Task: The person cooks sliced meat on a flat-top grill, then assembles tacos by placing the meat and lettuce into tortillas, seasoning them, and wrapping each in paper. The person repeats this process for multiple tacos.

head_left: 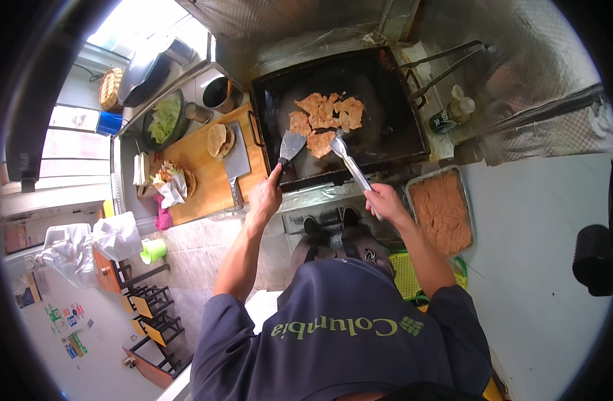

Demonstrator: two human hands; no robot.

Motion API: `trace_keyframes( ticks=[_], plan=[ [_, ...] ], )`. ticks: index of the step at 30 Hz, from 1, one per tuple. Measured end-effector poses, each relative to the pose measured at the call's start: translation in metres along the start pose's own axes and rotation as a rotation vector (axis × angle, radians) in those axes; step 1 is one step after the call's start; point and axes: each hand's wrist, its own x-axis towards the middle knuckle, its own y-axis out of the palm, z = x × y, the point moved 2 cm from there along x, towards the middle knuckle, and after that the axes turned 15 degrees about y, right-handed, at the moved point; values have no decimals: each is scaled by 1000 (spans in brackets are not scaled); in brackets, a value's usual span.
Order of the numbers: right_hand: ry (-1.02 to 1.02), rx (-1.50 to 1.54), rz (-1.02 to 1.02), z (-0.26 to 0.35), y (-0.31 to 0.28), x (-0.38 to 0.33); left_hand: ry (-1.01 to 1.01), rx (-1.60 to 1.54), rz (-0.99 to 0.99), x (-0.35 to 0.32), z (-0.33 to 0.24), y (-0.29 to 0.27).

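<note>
Gripping a metal spatula point(291, 145), the left hand point(266, 195) is closed round its handle; the right hand point(384, 200) clasps tongs point(350, 164) over the meat pieces point(328, 119). The black griddle point(386, 120) sits at twelve o'clock, a wooden cutting board point(203, 164) at ten, foil-lined walls point(520, 80) beyond.

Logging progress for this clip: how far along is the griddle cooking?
Done: the meat pieces lie browned on the griddle. In hand: the left hand works a spatula and the right hand tongs at one piece. Left: nothing is off the griddle yet; the tray of raw mix looks full.
</note>
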Motion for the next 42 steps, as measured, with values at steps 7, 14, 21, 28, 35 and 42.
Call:
trace_keyframes(
  ticks=[7,14,21,28,35,42],
  plan=[
    [-513,-465,-512,32,1,-43,36,-55,-226,5,-9,-19],
    [-469,-740,-458,23,22,-15,-2,-11,-62,12,-3,-9],
    [-356,-747,-700,53,-29,13,54,-50,-155,34,-37,2],
    [-295,-769,-718,69,-52,23,137,-66,48,74,-51,-20],
    [-277,-715,-571,54,-47,1,96,-140,-157,48,-47,-19],
    [-299,-775,-666,79,-66,22,209,-21,-10,78,-60,8]
  ],
)
